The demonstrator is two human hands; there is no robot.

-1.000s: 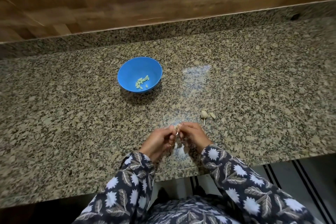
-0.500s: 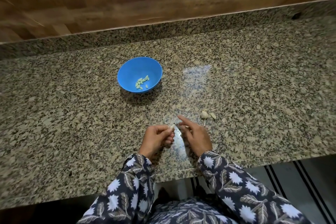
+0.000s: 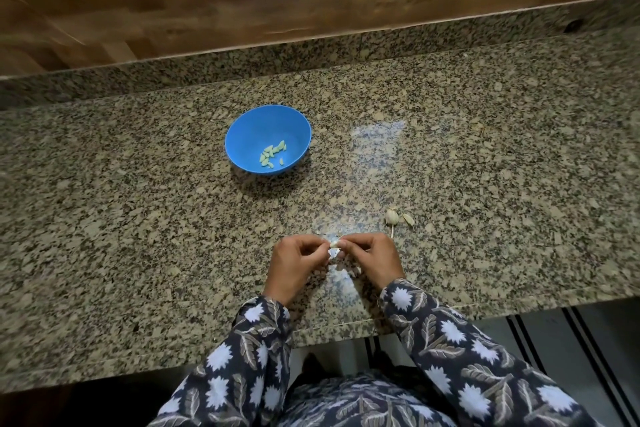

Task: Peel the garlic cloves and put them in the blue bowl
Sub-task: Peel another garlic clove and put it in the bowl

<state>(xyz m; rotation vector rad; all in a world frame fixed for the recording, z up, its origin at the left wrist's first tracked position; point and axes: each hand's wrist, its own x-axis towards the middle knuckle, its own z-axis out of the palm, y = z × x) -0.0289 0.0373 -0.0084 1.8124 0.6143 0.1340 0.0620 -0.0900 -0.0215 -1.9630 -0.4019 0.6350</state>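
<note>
My left hand (image 3: 298, 262) and my right hand (image 3: 372, 258) meet near the counter's front edge, both pinching one small pale garlic clove (image 3: 334, 244) between their fingertips. The blue bowl (image 3: 252, 130) stands further back and to the left, with several peeled cloves (image 3: 272, 153) lying in its bottom. A garlic remnant with a thin stem (image 3: 392, 217) and a loose clove (image 3: 408, 219) lie on the counter just beyond my right hand.
The speckled granite counter (image 3: 502, 184) runs left to right, with a raised granite lip and a wooden wall behind. Pale bits of skin (image 3: 341, 269) lie under my hands. The counter's front edge (image 3: 346, 329) is close below my wrists.
Half a second ago my right hand was apart from the left, fingers stretched out. Now it has come back and both hands pinch the clove together.
</note>
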